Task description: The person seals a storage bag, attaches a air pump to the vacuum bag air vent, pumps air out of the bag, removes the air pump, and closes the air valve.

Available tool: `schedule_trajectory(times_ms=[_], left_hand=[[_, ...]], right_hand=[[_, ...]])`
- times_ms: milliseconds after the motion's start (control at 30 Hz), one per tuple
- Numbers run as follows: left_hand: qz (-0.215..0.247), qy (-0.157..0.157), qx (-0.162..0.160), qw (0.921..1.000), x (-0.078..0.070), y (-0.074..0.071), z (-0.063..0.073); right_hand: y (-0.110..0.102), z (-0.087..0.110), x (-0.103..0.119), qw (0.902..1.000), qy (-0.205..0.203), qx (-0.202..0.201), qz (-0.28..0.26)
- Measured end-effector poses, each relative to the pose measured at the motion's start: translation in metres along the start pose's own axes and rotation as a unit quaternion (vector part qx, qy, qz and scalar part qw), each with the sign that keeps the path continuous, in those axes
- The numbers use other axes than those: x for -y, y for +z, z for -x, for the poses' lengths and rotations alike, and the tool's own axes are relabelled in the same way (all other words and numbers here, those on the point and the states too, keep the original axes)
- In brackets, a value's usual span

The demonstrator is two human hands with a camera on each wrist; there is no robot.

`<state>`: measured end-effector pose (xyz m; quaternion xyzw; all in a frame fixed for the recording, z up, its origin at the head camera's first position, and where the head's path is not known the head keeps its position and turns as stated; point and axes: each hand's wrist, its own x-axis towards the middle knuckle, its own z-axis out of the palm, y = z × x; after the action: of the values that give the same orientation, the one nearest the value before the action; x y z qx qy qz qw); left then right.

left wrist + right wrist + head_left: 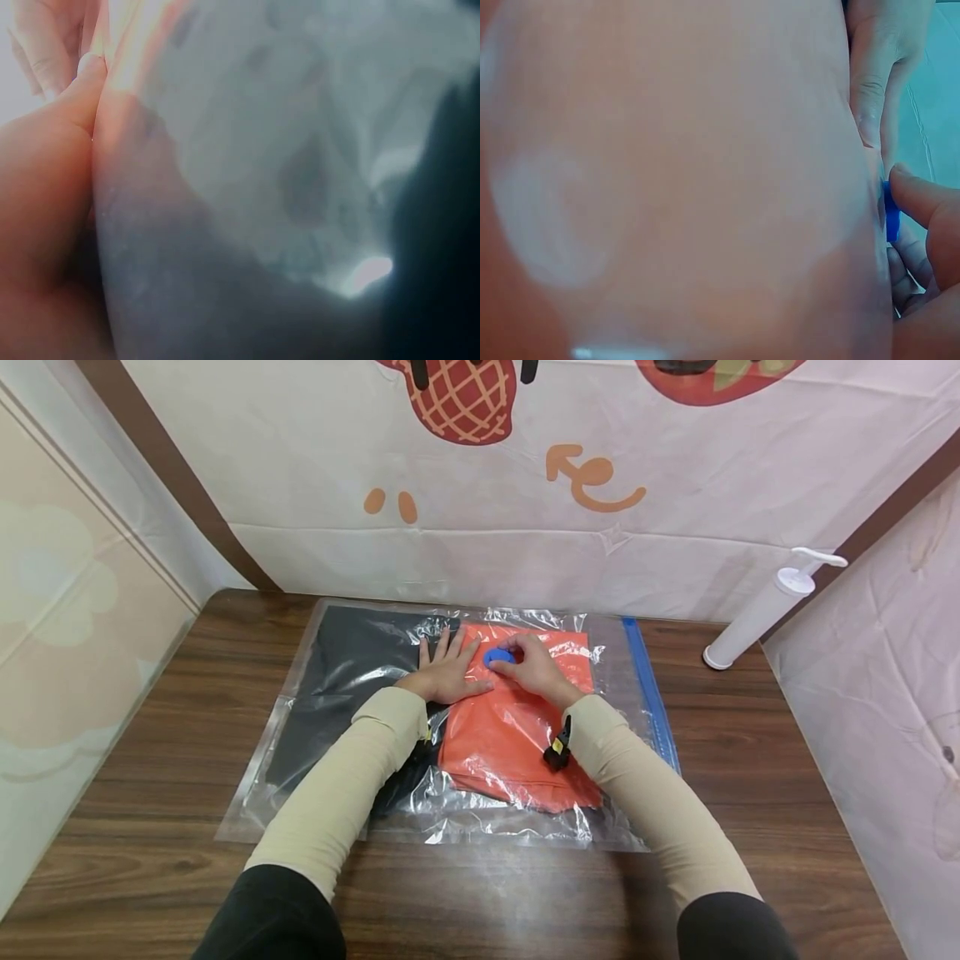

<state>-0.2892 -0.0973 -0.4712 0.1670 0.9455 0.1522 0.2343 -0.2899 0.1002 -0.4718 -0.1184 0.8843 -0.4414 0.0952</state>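
A clear plastic vacuum storage bag (615, 670) lies flat on the table, with a folded black garment (341, 652) and a folded orange-red garment (495, 743) inside. On the orange half sits a round blue valve cap (495, 656). My right hand (538, 670) pinches that cap between thumb and fingers; the right wrist view shows the blue cap (892, 214) at the thumb tip. Fingers spread, my left hand (447, 675) rests on the bag just left of the cap, across the border of black and orange.
A white hand pump (757, 618) with a handle stands tilted at the back right of the wooden table (750, 760). A blue zip strip (648, 685) runs along the bag's right edge. Printed cloth (495, 560) hangs behind the table and at both sides.
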Motion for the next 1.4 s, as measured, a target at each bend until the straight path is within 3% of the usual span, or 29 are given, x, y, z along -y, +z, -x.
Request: schedule_trajectory(times_ms=[267, 967, 1400], left_hand=[[0.008, 0.000, 0.002, 1.0000, 0.0033, 0.0017, -0.0042], [0.004, -0.005, 0.001, 1.0000, 0.0029, 0.0012, -0.0051], [0.011, 0.001, 0.007, 0.9999, 0.0037, 0.0017, -0.0039]], right_hand=[[0.0008, 0.0016, 0.0019, 0.9997, 0.021, -0.001, 0.009], [0.0034, -0.0010, 0.0009, 0.9995, 0.023, -0.010, 0.022], [0.0023, 0.0007, 0.0017, 0.9992, 0.019, 0.006, 0.035]])
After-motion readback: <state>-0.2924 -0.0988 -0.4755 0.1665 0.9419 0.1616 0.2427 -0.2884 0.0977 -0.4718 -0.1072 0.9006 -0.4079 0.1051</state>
